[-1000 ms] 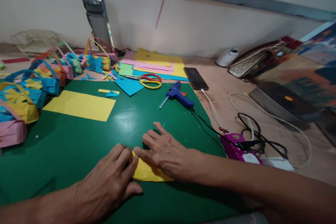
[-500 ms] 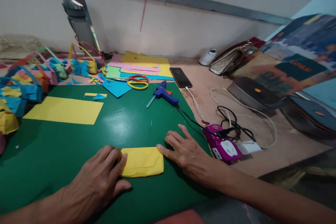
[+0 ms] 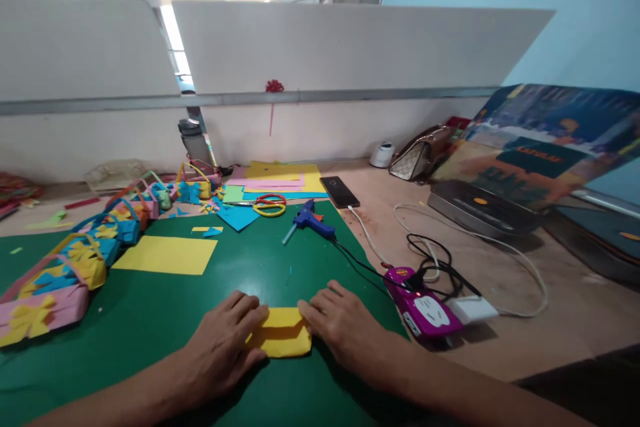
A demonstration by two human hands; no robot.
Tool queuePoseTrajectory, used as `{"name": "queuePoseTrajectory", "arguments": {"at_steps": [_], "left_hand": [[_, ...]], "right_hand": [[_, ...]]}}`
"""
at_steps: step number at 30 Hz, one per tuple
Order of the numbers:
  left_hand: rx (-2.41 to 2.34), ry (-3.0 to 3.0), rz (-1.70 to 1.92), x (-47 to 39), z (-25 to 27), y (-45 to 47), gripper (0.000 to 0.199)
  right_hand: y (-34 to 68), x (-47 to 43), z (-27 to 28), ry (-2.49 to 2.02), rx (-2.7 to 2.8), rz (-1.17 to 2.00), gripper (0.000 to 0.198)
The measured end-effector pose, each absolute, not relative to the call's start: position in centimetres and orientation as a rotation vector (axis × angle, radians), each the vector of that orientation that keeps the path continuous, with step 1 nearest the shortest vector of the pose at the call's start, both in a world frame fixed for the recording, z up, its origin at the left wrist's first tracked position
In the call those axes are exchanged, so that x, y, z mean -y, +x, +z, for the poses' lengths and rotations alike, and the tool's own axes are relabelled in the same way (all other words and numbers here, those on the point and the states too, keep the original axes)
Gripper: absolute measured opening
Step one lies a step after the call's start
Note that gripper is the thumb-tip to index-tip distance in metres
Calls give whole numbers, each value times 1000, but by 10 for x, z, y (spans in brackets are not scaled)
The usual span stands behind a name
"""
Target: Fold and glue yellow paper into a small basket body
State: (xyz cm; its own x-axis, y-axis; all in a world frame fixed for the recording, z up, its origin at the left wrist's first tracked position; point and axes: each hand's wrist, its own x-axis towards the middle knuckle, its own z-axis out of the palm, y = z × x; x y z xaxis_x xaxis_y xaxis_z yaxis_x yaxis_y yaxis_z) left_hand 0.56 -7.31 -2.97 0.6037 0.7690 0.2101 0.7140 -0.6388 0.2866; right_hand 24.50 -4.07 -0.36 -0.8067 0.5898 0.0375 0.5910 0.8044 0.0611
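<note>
A folded yellow paper (image 3: 287, 345) lies on the green mat in front of me, its upper flap lifted a little and a shadowed gap under it. My left hand (image 3: 224, 339) grips the left end, fingers over the top and thumb at the lower edge. At the upper right corner, my right hand (image 3: 345, 328) pinches the flap, its other fingers curled. Beyond the hands are a flat yellow sheet (image 3: 165, 255) and a blue glue gun (image 3: 313, 219) with a clear stick.
Small colored paper baskets (image 3: 100, 250) line the left side. Scissors (image 3: 270, 205), stacked colored paper (image 3: 310, 177) and a phone (image 3: 340, 192) lie at the back. A purple power strip (image 3: 423, 303) with tangled cords is at right, near a dark case (image 3: 480, 203).
The view has tilted up, showing more wall and window. The paper's upper flap has risen, and both hands have moved closer together, with my right hand now gripping its corner.
</note>
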Motion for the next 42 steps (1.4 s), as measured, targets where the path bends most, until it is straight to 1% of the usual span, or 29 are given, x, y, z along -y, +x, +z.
{"name": "queuePoseTrajectory", "arguments": {"at_steps": [6,10,15,16,18,19,20,22,25,28,30,33,42], "left_hand": [[-1311,2568,408,68,-22,12,23],[-1334,2523,392,60,-25,12,23],[-1402,2379,451,42,-27,10,43],[-1396,2291,503,38,-25,9,41],[-1343,2068,615,29,-22,8,25],[-1311,1954,655,24,-21,7,17],[-1284,1870,682,19,-21,6,14],[-1252,1760,718,11,-21,3,21],[-1205,1613,759,5,-23,-2,32],[-1113,1320,802,6,-23,-6,41],[-1079,1142,833,9,-22,-7,45],[-1087,1008,869,12,-21,-7,45],[-937,825,930,11,-28,-7,40]], "right_hand": [[227,38,-7,-906,2936,-136,9],[221,29,-14,-864,2926,-148,8],[217,20,-13,-880,2764,-210,10],[216,18,-11,-884,2716,-209,11],[214,14,-6,-876,2607,-155,13],[213,12,-3,-872,2539,-88,16],[212,9,-1,-877,2459,8,20],[209,6,3,-933,2267,279,32],[206,4,3,-1088,1943,767,49],[203,4,-2,-1109,1665,1223,54],[200,4,-6,-1071,1526,1434,57],[198,4,-11,-1074,1415,1542,62],[201,5,-12,-1061,1421,1529,63]]}}
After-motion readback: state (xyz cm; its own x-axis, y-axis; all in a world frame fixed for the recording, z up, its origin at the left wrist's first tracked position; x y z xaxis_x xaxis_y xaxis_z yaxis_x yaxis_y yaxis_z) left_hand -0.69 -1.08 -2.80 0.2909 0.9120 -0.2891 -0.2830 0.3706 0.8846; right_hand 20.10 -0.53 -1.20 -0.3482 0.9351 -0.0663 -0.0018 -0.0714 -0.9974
